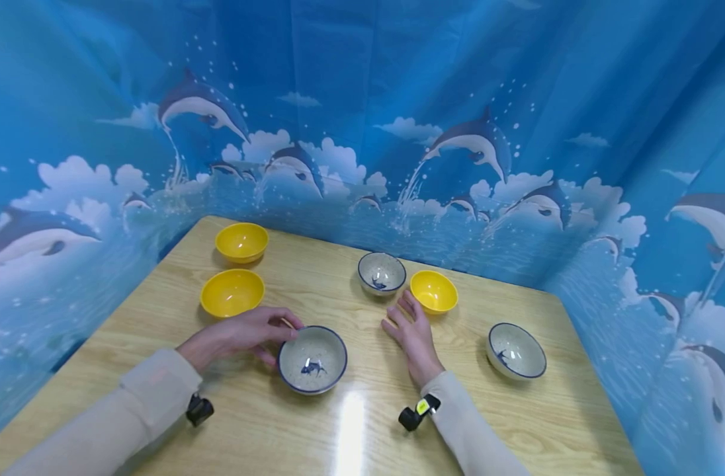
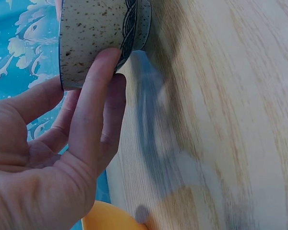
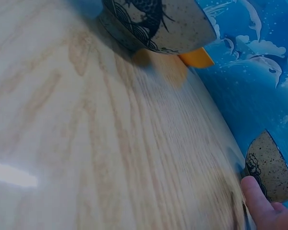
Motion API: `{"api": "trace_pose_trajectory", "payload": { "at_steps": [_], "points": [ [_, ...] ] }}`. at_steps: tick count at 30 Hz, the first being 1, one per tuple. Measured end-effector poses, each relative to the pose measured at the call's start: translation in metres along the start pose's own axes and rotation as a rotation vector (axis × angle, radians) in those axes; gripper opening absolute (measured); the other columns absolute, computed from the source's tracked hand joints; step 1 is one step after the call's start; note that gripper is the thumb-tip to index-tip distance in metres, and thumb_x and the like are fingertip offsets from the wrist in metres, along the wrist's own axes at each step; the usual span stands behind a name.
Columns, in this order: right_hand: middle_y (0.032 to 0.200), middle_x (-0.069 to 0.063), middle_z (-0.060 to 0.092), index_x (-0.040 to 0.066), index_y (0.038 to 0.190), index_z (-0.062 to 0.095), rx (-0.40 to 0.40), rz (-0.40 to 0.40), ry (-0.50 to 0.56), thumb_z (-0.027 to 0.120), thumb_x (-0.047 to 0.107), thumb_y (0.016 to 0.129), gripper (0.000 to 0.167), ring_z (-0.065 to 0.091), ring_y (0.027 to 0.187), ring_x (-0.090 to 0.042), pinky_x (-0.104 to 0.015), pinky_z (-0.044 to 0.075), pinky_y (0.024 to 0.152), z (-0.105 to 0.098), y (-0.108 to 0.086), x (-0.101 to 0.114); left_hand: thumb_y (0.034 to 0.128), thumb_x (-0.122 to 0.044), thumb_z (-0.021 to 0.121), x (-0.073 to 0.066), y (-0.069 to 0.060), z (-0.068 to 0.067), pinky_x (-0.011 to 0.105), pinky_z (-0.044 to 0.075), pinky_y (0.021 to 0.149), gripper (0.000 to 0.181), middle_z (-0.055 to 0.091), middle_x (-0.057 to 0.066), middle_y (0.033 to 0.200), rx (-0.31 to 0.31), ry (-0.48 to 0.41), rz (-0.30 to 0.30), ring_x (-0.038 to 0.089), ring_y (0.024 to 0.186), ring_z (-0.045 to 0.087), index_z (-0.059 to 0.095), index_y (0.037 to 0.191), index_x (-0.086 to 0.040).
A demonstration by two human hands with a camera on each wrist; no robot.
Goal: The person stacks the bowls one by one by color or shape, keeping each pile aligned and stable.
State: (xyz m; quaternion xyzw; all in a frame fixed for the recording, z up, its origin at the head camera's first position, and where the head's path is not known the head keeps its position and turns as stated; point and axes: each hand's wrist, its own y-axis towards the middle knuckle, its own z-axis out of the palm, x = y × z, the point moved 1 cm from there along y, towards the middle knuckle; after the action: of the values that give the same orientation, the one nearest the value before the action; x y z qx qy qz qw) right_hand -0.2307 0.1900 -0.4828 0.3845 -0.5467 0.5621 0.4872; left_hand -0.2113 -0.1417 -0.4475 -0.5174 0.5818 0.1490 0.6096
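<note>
My left hand [image 1: 246,336] pinches the left side of a speckled grey bowl [image 1: 313,354] with a dark blue rim and a blue fish painted inside. In the left wrist view, fingers [image 2: 89,110] press against the outer wall of that bowl [image 2: 91,40], near its dark wave pattern. My right hand [image 1: 416,337] has its fingers loosely spread in front of a small yellow bowl [image 1: 434,292]. Its fingertips overlap that bowl's near edge; whether they touch it I cannot tell. A small speckled bowl [image 1: 382,272] stands just left of the yellow one.
Two yellow bowls, a rear one [image 1: 241,242] and a nearer one [image 1: 232,293], stand at the table's left side. Another speckled bowl [image 1: 516,351] is at the right. The wooden table [image 1: 267,423] meets a blue dolphin curtain [image 1: 350,132] at the back.
</note>
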Motion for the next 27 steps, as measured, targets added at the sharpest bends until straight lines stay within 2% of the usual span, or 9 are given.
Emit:
{"api": "trace_pose_trajectory", "payload": {
  "at_steps": [7,14,22,27],
  "points": [
    [0.18,-0.015,0.021,0.019,0.175,0.019,-0.011,0.002,-0.012,0.066,0.018,0.109,0.081,0.05,0.153,-0.034,-0.041,0.056,0.117,0.002,0.009,0.002,0.1094,-0.026,0.068,-0.001,0.0,0.001,0.039,0.069,0.083,0.033,0.068,0.014,0.131,0.006,0.002,0.001,0.028,0.109,0.068,0.066,0.139,-0.01],
    [0.181,-0.017,0.018,0.02,0.176,0.015,-0.02,-0.004,0.026,0.068,0.019,0.109,0.085,0.048,0.155,-0.035,-0.042,0.055,0.119,0.006,0.017,0.004,0.1095,-0.025,0.068,-0.002,0.001,0.001,0.038,0.069,0.083,0.032,0.068,0.014,0.131,0.006,-0.005,-0.006,0.028,0.11,0.067,0.066,0.138,-0.01],
    [0.181,-0.021,0.012,0.02,0.177,0.006,-0.038,-0.009,0.048,0.064,0.016,0.111,0.088,0.045,0.157,-0.037,-0.044,0.053,0.121,0.019,0.028,0.008,0.11,-0.025,0.067,-0.002,0.0,0.0,0.038,0.069,0.082,0.031,0.068,0.014,0.129,-0.001,-0.002,-0.014,0.028,0.109,0.067,0.067,0.137,-0.011],
    [0.18,-0.025,0.012,0.02,0.177,0.003,-0.059,-0.015,0.098,0.062,0.011,0.111,0.09,0.045,0.156,-0.039,-0.045,0.053,0.121,0.027,0.036,0.009,0.11,-0.025,0.067,-0.001,0.001,0.0,0.038,0.069,0.082,0.032,0.067,0.014,0.129,0.006,0.003,-0.013,0.028,0.108,0.068,0.066,0.138,-0.01]
  ]
}}
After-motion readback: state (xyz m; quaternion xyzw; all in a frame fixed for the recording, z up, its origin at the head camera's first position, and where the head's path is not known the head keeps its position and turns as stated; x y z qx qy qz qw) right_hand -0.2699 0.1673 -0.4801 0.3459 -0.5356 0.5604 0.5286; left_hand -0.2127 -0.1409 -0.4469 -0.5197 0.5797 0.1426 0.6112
